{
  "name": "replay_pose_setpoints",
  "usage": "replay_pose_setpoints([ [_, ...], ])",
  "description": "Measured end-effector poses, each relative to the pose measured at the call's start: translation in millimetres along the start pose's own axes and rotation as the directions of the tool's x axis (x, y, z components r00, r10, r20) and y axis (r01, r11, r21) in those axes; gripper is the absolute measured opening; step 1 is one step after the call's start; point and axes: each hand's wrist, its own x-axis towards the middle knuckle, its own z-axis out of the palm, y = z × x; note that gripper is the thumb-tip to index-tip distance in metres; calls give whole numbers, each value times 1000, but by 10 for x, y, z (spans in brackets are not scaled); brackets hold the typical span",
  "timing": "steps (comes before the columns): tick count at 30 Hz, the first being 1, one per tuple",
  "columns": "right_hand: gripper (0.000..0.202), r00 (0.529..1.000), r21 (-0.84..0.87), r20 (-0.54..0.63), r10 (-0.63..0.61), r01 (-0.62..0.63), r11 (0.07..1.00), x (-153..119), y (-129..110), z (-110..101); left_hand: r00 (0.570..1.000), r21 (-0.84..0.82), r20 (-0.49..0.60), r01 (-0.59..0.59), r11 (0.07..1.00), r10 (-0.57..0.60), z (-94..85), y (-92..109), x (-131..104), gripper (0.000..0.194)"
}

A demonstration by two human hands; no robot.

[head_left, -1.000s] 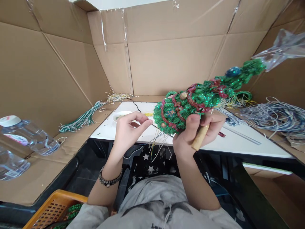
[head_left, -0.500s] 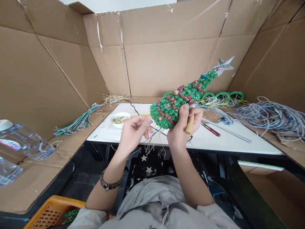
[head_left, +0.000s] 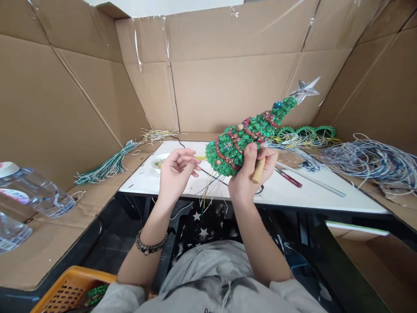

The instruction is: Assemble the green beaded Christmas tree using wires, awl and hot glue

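Note:
A small beaded Christmas tree [head_left: 233, 148], green with red garlands and a clear star [head_left: 305, 90] at its tip, leans up to the right. My right hand [head_left: 249, 174] is closed around its lower side. The same hand also grips a short wooden stick [head_left: 259, 170]. From the tree's base several thin wires [head_left: 208, 187] hang down. To the left of the base, apart from it, is my left hand [head_left: 177, 174], fingers curled and thumb against the fingertips. What it pinches, if anything, is too small to make out. It partly hides a white bowl [head_left: 156, 161].
Red-handled scissors [head_left: 291, 179] and a clear rod [head_left: 321, 184] lie on the white board [head_left: 325, 200]. Bundles of green wires [head_left: 104, 167] and blue-white wires [head_left: 374, 158] flank it. Plastic bottles [head_left: 39, 193] lie left; an orange basket [head_left: 61, 287] stands below. Cardboard walls [head_left: 228, 87] surround the work area.
My left hand has shifted a little left and up, away from the tree's base, and now covers more of the bowl. My right hand and the tree are almost unmoved.

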Motion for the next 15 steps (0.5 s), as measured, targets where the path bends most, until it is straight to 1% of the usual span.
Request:
replay_pose_setpoints([
  [2,46,1000,39,6,24,-24,999,23,13,37,990,-71,51,134,988,-131,31,2,-9,15],
  [3,46,999,45,4,40,-40,998,27,19,57,975,-135,77,218,967,-209,56,1,-17,12],
  [5,47,996,48,-6,84,-83,995,20,33,95,935,-291,95,355,888,-343,115,0,-36,10],
  [6,47,994,52,-12,106,-105,993,10,40,112,917,-363,86,392,845,-389,143,2,-44,10],
  [7,46,992,59,-17,126,-124,991,-3,47,127,904,-417,73,411,811,-421,167,4,-52,11],
  [9,46,988,89,-23,154,-152,984,-31,58,150,888,-465,56,427,775,-456,198,13,-64,11],
  [12,46,984,131,-25,179,-174,976,-72,69,175,886,-491,50,423,762,-460,211,24,-78,11],
  [15,46,975,142,-22,219,-214,966,-116,65,194,885,-515,79,430,741,-458,220,15,-91,9],
])
